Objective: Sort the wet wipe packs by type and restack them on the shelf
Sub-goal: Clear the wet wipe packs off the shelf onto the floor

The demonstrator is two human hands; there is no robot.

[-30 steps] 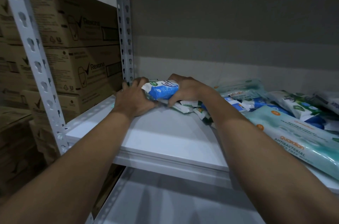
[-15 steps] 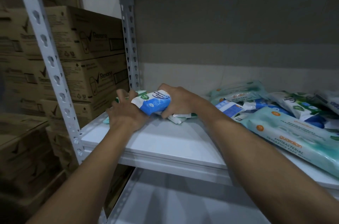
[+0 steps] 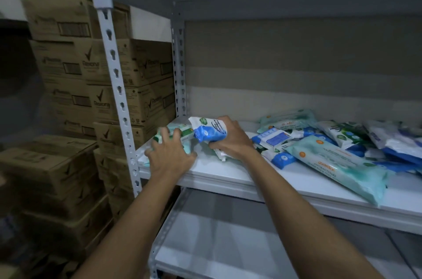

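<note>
My right hand [image 3: 230,139] grips a small blue and white wipe pack [image 3: 206,129], lifted and tilted above the white shelf [image 3: 251,178]. More small packs lie under that hand. My left hand [image 3: 170,155] rests with spread fingers on a green and white pack [image 3: 180,130] at the shelf's left end. A loose heap of packs [image 3: 342,141] covers the right half of the shelf, with a large pale teal pack [image 3: 338,167] lying at the front.
A perforated white upright [image 3: 116,87] stands at the shelf's left front corner, another upright [image 3: 179,68] at the back. Stacked brown cardboard boxes [image 3: 75,87] fill the space to the left. A lower shelf [image 3: 228,249] lies below.
My right hand has lifted and tilted the blue and white pack off the small stack. My left hand has spread flat on the green pack. My head has pulled back, showing more shelf.
</note>
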